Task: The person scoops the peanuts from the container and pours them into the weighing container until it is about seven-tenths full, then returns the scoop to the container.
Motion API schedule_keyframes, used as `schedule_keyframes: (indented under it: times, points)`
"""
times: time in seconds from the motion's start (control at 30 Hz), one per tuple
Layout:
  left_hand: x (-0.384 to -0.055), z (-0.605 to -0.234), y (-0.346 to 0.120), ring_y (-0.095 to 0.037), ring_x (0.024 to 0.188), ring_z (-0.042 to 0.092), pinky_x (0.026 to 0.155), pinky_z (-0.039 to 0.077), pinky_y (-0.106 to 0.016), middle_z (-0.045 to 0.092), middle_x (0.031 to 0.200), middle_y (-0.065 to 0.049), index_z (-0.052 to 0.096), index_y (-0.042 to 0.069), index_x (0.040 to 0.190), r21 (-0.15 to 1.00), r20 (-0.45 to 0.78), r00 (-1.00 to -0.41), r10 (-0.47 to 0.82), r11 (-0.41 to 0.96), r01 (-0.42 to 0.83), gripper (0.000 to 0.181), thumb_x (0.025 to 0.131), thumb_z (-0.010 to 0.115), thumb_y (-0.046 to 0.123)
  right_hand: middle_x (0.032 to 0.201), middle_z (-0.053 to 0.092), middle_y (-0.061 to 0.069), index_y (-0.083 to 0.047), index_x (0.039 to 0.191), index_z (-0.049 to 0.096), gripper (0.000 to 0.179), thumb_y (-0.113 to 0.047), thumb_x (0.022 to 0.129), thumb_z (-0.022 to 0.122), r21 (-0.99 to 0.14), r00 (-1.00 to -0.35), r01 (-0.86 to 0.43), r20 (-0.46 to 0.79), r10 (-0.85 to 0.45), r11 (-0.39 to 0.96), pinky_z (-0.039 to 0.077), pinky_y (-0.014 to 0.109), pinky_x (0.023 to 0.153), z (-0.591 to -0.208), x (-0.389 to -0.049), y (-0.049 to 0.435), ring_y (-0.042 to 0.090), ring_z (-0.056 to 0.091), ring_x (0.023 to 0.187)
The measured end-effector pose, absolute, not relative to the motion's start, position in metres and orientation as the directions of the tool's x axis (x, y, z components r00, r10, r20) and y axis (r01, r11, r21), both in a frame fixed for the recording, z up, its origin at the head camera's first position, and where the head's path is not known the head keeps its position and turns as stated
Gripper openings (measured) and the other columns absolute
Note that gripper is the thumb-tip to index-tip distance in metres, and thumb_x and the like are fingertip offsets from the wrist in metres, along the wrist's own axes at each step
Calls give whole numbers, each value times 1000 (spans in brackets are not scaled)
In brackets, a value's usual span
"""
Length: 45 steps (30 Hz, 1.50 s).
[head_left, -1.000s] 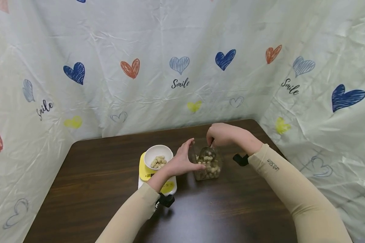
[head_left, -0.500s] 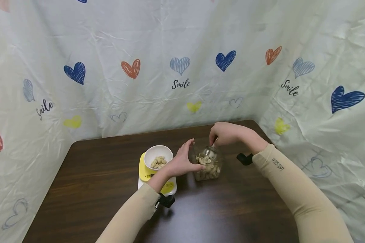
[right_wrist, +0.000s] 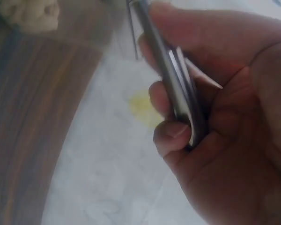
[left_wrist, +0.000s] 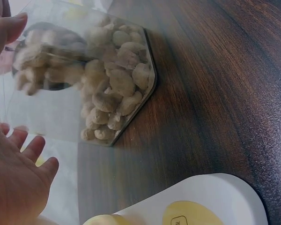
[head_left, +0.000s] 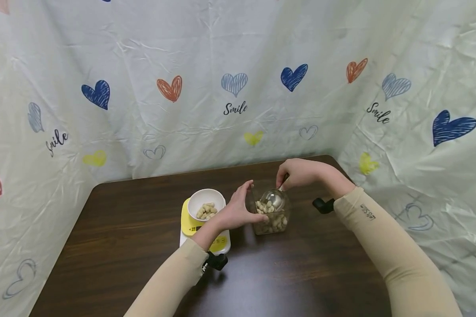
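In the head view a clear square container holds unshelled peanuts. My left hand grips its near-left side, thumb along the front and fingers towards the back corner. My right hand holds a metal scoop by its handle, fingers curled round it in the right wrist view. The scoop's round bowl is inside the container among the peanuts; through the clear wall, in the left wrist view, peanuts show heaped at it, blurred. Part of the container is hidden behind my left hand.
Left of the container stands a yellow and white kitchen scale, partly hidden by my left forearm. A white bowl with several peanuts sits on it. The dark wood table ends at a curtain printed with hearts.
My right hand has shifted slightly to the right, and the scoop's bowl has moved right and turned within the container. My left hand, the container and the scale have stayed put.
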<state>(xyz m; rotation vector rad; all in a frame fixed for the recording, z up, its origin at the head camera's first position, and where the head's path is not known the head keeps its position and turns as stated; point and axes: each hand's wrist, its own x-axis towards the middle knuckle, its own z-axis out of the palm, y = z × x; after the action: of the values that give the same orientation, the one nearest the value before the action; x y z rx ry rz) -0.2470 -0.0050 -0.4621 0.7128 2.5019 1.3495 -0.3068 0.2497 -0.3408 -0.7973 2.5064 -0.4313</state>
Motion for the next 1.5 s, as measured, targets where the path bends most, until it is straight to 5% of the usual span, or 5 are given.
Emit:
schedule_keyframes:
  times: [0.77,1.5]
  points:
    - [-247,-463,-4,-27,148,29,113,34,-49,29,162,-1,12,26,164,833,45,-856,514,454,317,119,75,86,56,100,69,6,-10,102,75,13,-12,89,75,-580,-696,-274,-431,-574,767,51,39,80,-344,-326,262,23,60,88]
    - [-247,-463,-5,-20,146,31,112,35,-48,28,162,-3,12,26,164,838,44,-855,517,446,313,118,77,85,56,100,69,5,-10,100,76,12,-12,88,76,-577,-682,-293,-433,-590,763,51,38,80,-345,-333,261,21,60,88]
